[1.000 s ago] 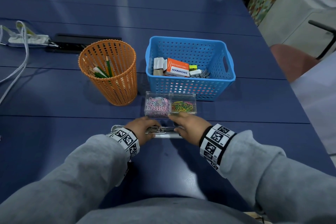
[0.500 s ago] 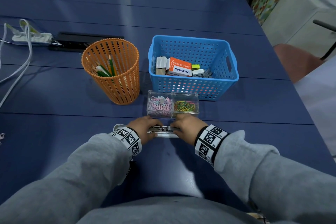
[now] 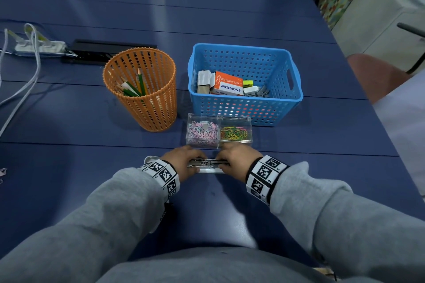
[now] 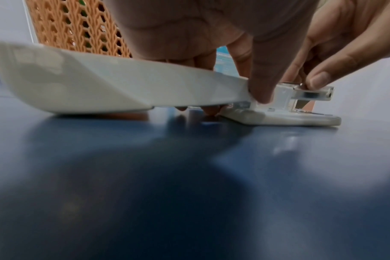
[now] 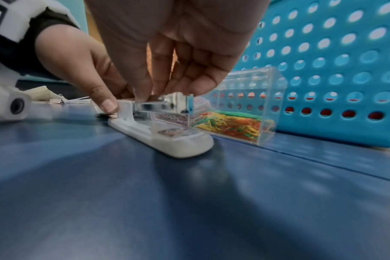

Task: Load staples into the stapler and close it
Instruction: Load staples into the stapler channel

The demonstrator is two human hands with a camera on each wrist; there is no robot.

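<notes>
A white stapler (image 3: 208, 169) lies flipped open along the table's near edge. Its cover (image 4: 96, 88) points left and its base (image 5: 178, 142) points right. The metal magazine (image 3: 207, 162) shows between my hands. My left hand (image 3: 182, 161) grips the stapler at the hinge, with the thumb (image 4: 262, 88) pressed on the near side. My right hand (image 5: 158, 96) reaches down onto the magazine (image 5: 154, 105), its fingertips bunched and pinching its top near the front. I cannot tell whether a staple strip lies under those fingertips.
A clear two-part box of paper clips (image 3: 218, 132) stands just behind the hands. Behind that is a blue basket (image 3: 246, 112) with small boxes. An orange mesh pencil cup (image 3: 142, 99) stands at the left. A power strip and cables (image 3: 39, 46) lie far left.
Both hands stay on the open stapler in the same place. Only the head view has shifted a little.
</notes>
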